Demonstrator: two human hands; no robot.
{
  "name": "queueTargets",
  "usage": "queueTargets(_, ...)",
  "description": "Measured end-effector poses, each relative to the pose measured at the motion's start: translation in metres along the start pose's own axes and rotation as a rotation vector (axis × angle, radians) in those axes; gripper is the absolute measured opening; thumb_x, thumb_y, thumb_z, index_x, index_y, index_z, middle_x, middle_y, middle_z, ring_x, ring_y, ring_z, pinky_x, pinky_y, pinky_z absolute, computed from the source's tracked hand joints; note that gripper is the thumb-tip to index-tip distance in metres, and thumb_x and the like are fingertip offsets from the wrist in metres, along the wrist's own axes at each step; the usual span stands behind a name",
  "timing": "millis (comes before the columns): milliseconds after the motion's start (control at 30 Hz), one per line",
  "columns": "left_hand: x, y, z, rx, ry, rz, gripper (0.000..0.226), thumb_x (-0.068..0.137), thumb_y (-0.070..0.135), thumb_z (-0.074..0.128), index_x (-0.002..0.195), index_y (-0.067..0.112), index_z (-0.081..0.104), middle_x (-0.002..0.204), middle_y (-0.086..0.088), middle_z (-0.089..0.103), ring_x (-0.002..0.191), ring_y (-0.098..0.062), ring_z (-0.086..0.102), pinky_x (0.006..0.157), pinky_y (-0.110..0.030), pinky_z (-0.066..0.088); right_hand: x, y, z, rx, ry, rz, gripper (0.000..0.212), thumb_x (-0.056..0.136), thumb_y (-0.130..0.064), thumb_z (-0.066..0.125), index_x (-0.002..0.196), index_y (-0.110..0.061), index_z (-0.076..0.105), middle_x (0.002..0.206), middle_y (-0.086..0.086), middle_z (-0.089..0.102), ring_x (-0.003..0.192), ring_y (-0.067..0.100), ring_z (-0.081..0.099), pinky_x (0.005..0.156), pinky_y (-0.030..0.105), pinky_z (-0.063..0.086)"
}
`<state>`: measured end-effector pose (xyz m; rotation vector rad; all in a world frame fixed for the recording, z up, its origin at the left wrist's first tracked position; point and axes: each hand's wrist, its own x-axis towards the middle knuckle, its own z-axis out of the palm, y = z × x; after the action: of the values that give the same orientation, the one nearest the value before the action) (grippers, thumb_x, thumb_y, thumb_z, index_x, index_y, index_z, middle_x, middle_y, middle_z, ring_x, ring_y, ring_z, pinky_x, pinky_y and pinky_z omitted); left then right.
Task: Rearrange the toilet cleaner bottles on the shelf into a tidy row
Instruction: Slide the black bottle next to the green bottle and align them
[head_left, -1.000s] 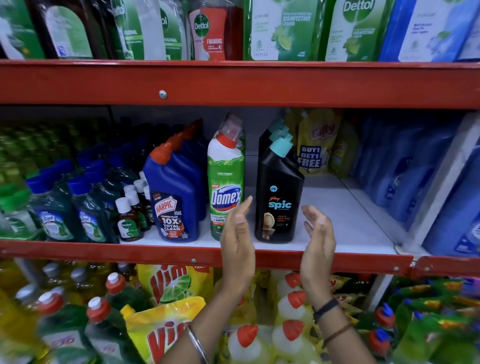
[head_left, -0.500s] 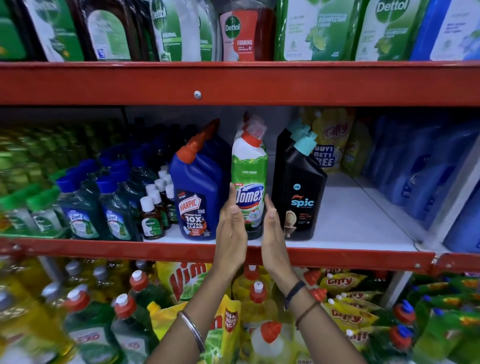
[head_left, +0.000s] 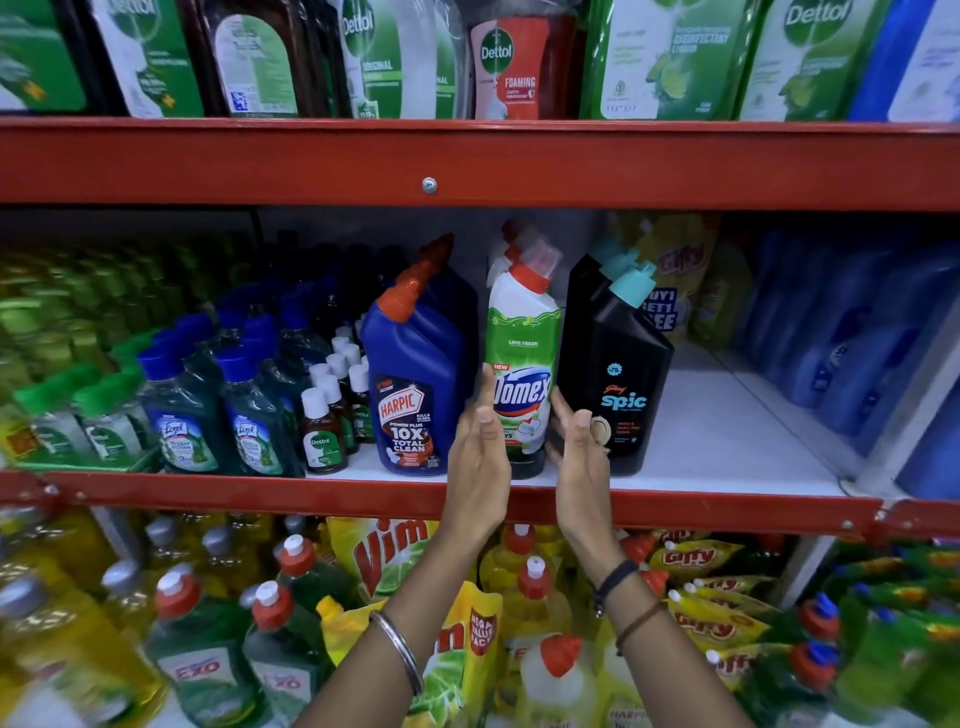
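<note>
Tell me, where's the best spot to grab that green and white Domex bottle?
Probably its lower body, from the front, one palm per side. The Domex bottle stands upright, wedged between the Harpic bottle and Spic bottle, so only its front is reachable.

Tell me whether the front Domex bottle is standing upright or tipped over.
Upright. The Domex bottle stands on its base at the shelf front, red cap on top, label facing out.

On the shelf (head_left: 701, 457), the Harpic bottle (head_left: 415, 384) stands left, the Domex bottle (head_left: 522, 358) in the middle, the Spic bottle (head_left: 615, 374) right; matching bottles queue behind each.
</note>
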<state>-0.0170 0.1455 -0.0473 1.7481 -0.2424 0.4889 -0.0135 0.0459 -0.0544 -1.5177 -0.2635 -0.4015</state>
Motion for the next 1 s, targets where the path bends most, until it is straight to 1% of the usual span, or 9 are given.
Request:
queueTargets(267, -0.001, 0.001, -0.004, 0.018, -0.046, 0.01, 0.073, 0.074, 0.082, 0.004, 0.142, 0.055, 0.01, 0.148, 0.007, 0.037, 0.132, -0.005, 0.036, 0.113, -0.036, 0.034, 0.0, 0.001, 0.003, -0.013, 0.018, -0.018, 0.073, 0.07, -0.086, 0.025, 0.128, -0.046, 0.041, 0.122, -0.023, 0.057, 0.117, -0.008, 0.053, 0.096, 0.015, 0.042)
queueTargets(433, -0.005, 0.002, -0.01, 0.057, -0.082, 0.036, 0.066, 0.075, 0.081, 0.005, 0.138, 0.059, 0.008, 0.149, 0.004, 0.036, 0.134, -0.004, 0.034, 0.114, -0.035, 0.033, -0.008, 0.001, 0.01, -0.011, 0.082, -0.036, 0.075, 0.072, -0.085, 0.025, 0.134, -0.044, 0.036, 0.135, -0.018, 0.048, 0.127, -0.003, 0.046, 0.101, 0.017, 0.04)
queueTargets(533, -0.017, 0.002, -0.019, 0.029, -0.004, 0.132, 0.05, 0.085, 0.074, 0.013, 0.131, 0.06, 0.026, 0.143, 0.012, 0.042, 0.134, -0.004, 0.039, 0.112, -0.037, 0.037, -0.024, -0.001, 0.026, -0.039, 0.242, -0.176, 0.068, 0.084, -0.072, 0.028, 0.136, -0.03, 0.042, 0.138, -0.014, 0.043, 0.13, 0.008, 0.045, 0.102, 0.023, 0.042)
queueTargets(633, -0.028, -0.004, -0.037, -0.04, 0.241, 0.237, 0.051, 0.093, 0.062, 0.019, 0.128, 0.038, 0.047, 0.133, 0.013, 0.051, 0.128, -0.007, 0.047, 0.106, -0.037, 0.042, -0.038, -0.002, 0.049, -0.052, 0.141, -0.277, 0.057, 0.09, -0.062, 0.029, 0.131, -0.028, 0.047, 0.135, -0.003, 0.051, 0.126, 0.01, 0.049, 0.102, 0.022, 0.041)
queueTargets(700, -0.023, -0.011, -0.053, -0.051, 0.363, 0.228, 0.061, 0.093, 0.062, 0.017, 0.133, 0.028, 0.047, 0.139, 0.006, 0.048, 0.132, -0.008, 0.042, 0.109, -0.031, 0.038, -0.041, -0.004, 0.066, -0.071, 0.016, -0.215, 0.062, 0.086, -0.069, 0.027, 0.134, -0.032, 0.043, 0.141, -0.008, 0.046, 0.131, 0.004, 0.043, 0.107, 0.022, 0.037)
queueTargets(767, -0.012, -0.014, -0.07, -0.037, 0.377, 0.146, 0.069, 0.088, 0.069, 0.013, 0.14, 0.032, 0.038, 0.15, 0.003, 0.037, 0.139, -0.007, 0.033, 0.111, -0.025, 0.031, -0.038, -0.004, 0.082, -0.079, -0.064, -0.099, 0.071, 0.077, -0.08, 0.023, 0.136, -0.04, 0.034, 0.149, -0.011, 0.038, 0.137, -0.001, 0.033, 0.114, 0.025, 0.029)
queueTargets(900, 0.004, -0.019, -0.095, 0.007, 0.213, 0.029, 0.075, 0.074, 0.084, 0.005, 0.14, 0.05, 0.019, 0.15, 0.019, 0.021, 0.126, 0.028, 0.016, 0.098, 0.002, 0.017, -0.023, 0.005, 0.101, -0.097, -0.05, 0.038, 0.097, 0.067, -0.089, 0.017, 0.146, -0.034, 0.019, 0.158, -0.009, 0.022, 0.144, 0.003, 0.02, 0.12, 0.038, 0.02)
queueTargets(933, 0.005, -0.021, -0.099, 0.011, 0.178, 0.013, 0.076, 0.072, 0.085, 0.005, 0.139, 0.051, 0.018, 0.147, 0.021, 0.02, 0.125, 0.028, 0.016, 0.101, 0.0, 0.016, -0.019, 0.007, 0.103, -0.073, -0.039, 0.065, 0.099, 0.066, -0.09, 0.018, 0.146, -0.034, 0.019, 0.158, -0.009, 0.022, 0.144, 0.003, 0.021, 0.12, 0.04, 0.021)
queueTargets(1000, 0.006, -0.025, -0.103, 0.017, 0.126, -0.011, 0.079, 0.071, 0.086, 0.004, 0.141, 0.051, 0.016, 0.148, 0.021, 0.021, 0.135, 0.009, 0.02, 0.112, -0.021, 0.02, -0.013, 0.009, 0.104, -0.026, -0.024, 0.096, 0.099, 0.065, -0.091, 0.02, 0.146, -0.034, 0.023, 0.157, -0.008, 0.027, 0.142, 0.004, 0.026, 0.119, 0.041, 0.023)
